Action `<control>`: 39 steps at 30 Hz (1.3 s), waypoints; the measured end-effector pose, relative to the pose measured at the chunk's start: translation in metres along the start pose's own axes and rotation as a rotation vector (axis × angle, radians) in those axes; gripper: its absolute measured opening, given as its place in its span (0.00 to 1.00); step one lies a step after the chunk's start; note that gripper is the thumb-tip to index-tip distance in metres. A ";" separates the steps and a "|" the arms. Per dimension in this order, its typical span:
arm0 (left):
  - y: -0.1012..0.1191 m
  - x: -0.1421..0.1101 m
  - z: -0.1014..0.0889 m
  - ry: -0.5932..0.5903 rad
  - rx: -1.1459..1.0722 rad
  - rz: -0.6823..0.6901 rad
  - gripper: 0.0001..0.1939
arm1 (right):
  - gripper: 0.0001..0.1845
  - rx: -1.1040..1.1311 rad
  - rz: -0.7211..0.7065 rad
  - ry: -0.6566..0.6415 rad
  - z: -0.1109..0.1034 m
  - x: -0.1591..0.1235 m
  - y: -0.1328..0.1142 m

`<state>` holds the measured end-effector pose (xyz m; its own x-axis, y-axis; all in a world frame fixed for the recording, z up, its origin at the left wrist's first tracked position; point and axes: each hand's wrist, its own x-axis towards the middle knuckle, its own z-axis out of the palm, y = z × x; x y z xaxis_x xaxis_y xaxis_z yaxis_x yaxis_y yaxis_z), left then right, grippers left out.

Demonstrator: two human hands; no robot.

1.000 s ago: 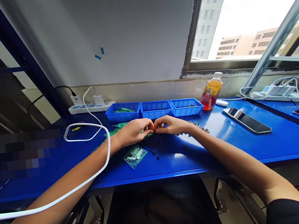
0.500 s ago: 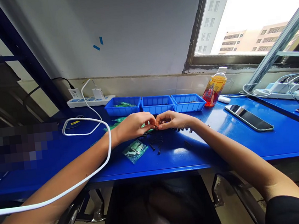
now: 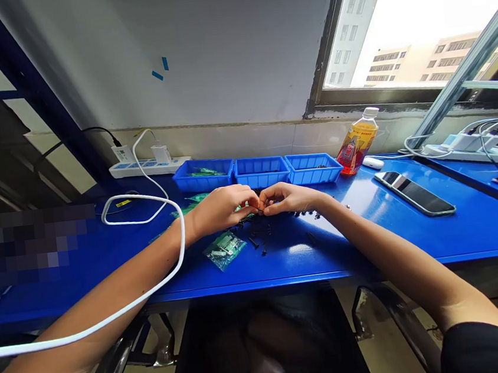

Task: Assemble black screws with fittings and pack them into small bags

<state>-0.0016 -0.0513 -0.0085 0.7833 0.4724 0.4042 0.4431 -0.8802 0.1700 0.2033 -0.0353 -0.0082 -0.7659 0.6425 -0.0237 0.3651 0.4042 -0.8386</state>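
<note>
Left hand (image 3: 227, 206) and right hand (image 3: 293, 197) meet fingertip to fingertip. Fingers of both appear to pinch one dark piece (image 3: 259, 211), thumb against forefinger; only a sliver shows, so its exact shape cannot be told. Piece is held just above the counter (image 3: 397, 245), about midway between near and far edges.

Handling (judged by eye, not tested): light, stiff, hard to break; if it matches the loose screws (image 3: 254, 242), slim and apt to roll out of a slack grip. Best hold: fingertips across the shank, just under the head.

Outward: screws lie toward the near edge from the fingers. Beside them, toward the counter's left end, a bag (image 3: 225, 251): clear, soft film, probably slippery; take it by a corner. Silver bits (image 3: 316, 215) lie by the right wrist. Left bin (image 3: 204, 176), middle bin (image 3: 262, 174) and right bin (image 3: 313, 169) line the far edge.
</note>
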 end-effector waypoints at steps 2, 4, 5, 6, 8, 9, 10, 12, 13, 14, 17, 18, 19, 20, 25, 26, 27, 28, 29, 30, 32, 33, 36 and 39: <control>0.000 0.000 0.000 -0.004 -0.001 0.004 0.06 | 0.12 0.000 0.007 0.002 0.000 0.000 0.000; 0.000 0.000 0.000 -0.007 -0.002 0.009 0.05 | 0.12 -0.007 0.010 0.007 0.001 0.000 -0.001; 0.001 0.000 0.000 -0.008 -0.001 0.011 0.05 | 0.12 -0.010 0.010 0.009 0.001 0.000 -0.001; 0.001 0.000 -0.001 -0.009 0.000 0.010 0.05 | 0.11 -0.013 0.009 0.009 0.001 0.000 -0.001; 0.002 0.000 -0.001 -0.010 0.004 0.004 0.05 | 0.11 -0.019 0.008 0.006 0.001 0.000 -0.001; 0.002 0.000 -0.001 -0.012 0.006 -0.001 0.05 | 0.11 -0.021 0.006 0.004 0.001 0.000 -0.001; 0.002 0.000 -0.001 -0.017 0.008 -0.004 0.06 | 0.10 -0.023 0.004 0.003 0.001 0.000 0.000; 0.002 0.000 -0.001 -0.024 0.010 -0.007 0.06 | 0.10 -0.026 0.000 0.003 0.000 0.000 0.000; 0.002 0.000 -0.001 -0.027 0.011 -0.006 0.06 | 0.10 -0.029 -0.002 0.004 0.000 0.000 0.000; 0.002 0.000 -0.001 -0.029 0.013 -0.005 0.06 | 0.10 -0.033 -0.004 0.003 0.000 0.000 0.001; 0.003 0.001 -0.002 -0.027 0.022 -0.005 0.06 | 0.10 -0.047 -0.002 -0.002 -0.001 0.000 0.001; 0.003 0.001 -0.002 -0.028 0.026 -0.007 0.06 | 0.10 -0.050 0.000 -0.004 -0.001 0.000 0.001; 0.003 0.000 -0.002 -0.028 0.030 -0.010 0.06 | 0.10 -0.052 0.001 -0.006 -0.001 0.000 0.000; 0.004 0.000 -0.002 -0.030 0.031 -0.012 0.06 | 0.10 -0.054 0.001 -0.007 0.000 0.000 0.000; 0.005 0.000 -0.002 -0.038 0.041 -0.013 0.06 | 0.10 -0.067 0.004 -0.018 0.000 0.000 -0.001; 0.005 0.000 -0.001 -0.040 0.045 -0.011 0.06 | 0.10 -0.066 0.005 -0.019 0.000 0.000 -0.001; 0.005 0.000 -0.001 -0.042 0.048 -0.008 0.06 | 0.11 -0.064 0.007 -0.018 0.000 0.000 -0.001; 0.006 0.000 -0.001 -0.048 0.051 -0.004 0.06 | 0.11 -0.062 0.009 -0.019 0.000 0.001 -0.001; 0.006 0.001 -0.001 -0.054 0.053 -0.001 0.06 | 0.11 -0.060 0.012 -0.018 0.000 0.001 -0.001; 0.006 0.001 -0.001 -0.058 0.055 -0.001 0.05 | 0.11 -0.058 0.014 -0.016 0.000 0.001 -0.001; 0.007 0.001 -0.001 -0.055 0.064 -0.010 0.05 | 0.11 -0.054 0.020 -0.008 0.000 0.001 -0.001; 0.006 0.001 -0.001 -0.048 0.069 -0.019 0.05 | 0.10 -0.052 0.022 -0.003 0.000 0.001 -0.002; 0.005 0.000 -0.001 -0.034 0.077 -0.038 0.05 | 0.10 -0.053 0.026 0.007 0.001 0.001 -0.002; 0.005 0.000 -0.001 -0.044 0.073 -0.034 0.06 | 0.09 -0.060 0.021 0.008 0.001 0.001 -0.002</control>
<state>0.0006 -0.0555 -0.0069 0.7853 0.5045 0.3589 0.4986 -0.8590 0.1165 0.2016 -0.0362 -0.0070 -0.7539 0.6559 -0.0363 0.4118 0.4287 -0.8041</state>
